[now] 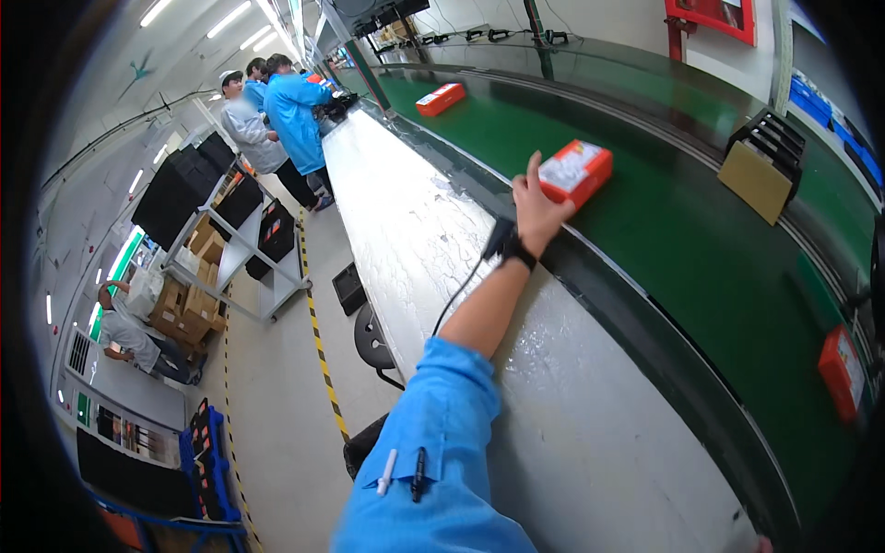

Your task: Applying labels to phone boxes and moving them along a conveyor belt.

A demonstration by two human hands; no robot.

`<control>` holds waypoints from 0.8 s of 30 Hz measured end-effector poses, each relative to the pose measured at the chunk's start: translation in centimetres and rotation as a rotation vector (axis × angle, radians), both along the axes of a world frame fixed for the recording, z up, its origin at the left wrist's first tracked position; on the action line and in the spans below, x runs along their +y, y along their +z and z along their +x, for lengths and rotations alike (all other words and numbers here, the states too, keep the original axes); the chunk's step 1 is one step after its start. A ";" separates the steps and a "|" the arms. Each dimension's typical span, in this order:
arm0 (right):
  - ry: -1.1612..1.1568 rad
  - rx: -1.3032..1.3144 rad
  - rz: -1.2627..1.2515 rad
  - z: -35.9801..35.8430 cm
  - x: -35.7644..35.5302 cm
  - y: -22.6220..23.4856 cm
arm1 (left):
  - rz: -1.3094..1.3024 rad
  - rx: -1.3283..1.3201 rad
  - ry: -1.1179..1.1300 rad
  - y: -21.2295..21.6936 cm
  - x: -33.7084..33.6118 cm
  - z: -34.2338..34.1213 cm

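My left hand [542, 205] reaches out over the green conveyor belt from a blue sleeve. It is closed at the left end of an orange-red box [576, 175] with a white label on top. The thumb lies at the box's near side and one finger sticks up past its far corner; the other fingertips are partly hidden. Around the wrist sits a black wrist strap [518, 249] with a thin cord. Of my right hand [763, 545] there is at most a small skin-coloured patch at the lower right edge, its fingers hidden.
Another orange box [441, 99] lies farther up the belt [701, 258]. An orange box [842, 371] is at the far right, below a black rack with a tan panel [756, 180]. A white worktop [581, 405] runs alongside. A stool [371, 336], trolley [244, 244] and several people are left.
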State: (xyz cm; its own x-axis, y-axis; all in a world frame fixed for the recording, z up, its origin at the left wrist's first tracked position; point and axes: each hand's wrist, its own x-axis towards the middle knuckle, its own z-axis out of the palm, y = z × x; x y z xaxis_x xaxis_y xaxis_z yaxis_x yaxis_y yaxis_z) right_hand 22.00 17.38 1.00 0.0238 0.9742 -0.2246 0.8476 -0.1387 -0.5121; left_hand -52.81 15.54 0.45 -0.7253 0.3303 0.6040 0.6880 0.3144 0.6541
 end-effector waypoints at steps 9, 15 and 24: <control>0.363 0.902 -0.106 -13.1 -8.0 0.7 | -0.199 -0.055 -0.412 2.7 -12.3 33.6; 0.416 0.693 0.059 -8.5 -10.0 1.3 | -0.300 -0.119 -0.750 0.6 -20.9 52.6; 0.657 0.572 -0.050 -1.4 -15.2 9.2 | -0.430 -1.205 -1.089 6.9 -22.2 55.3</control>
State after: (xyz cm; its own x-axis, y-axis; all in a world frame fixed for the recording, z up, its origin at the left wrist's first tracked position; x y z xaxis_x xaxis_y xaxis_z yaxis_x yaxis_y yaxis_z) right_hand 20.59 2.22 10.19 -0.6690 0.7397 -0.0729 0.3786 0.2547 -0.8898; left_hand 2.45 -6.63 7.34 -0.0126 0.9370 -0.3490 -0.1045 0.3459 0.9324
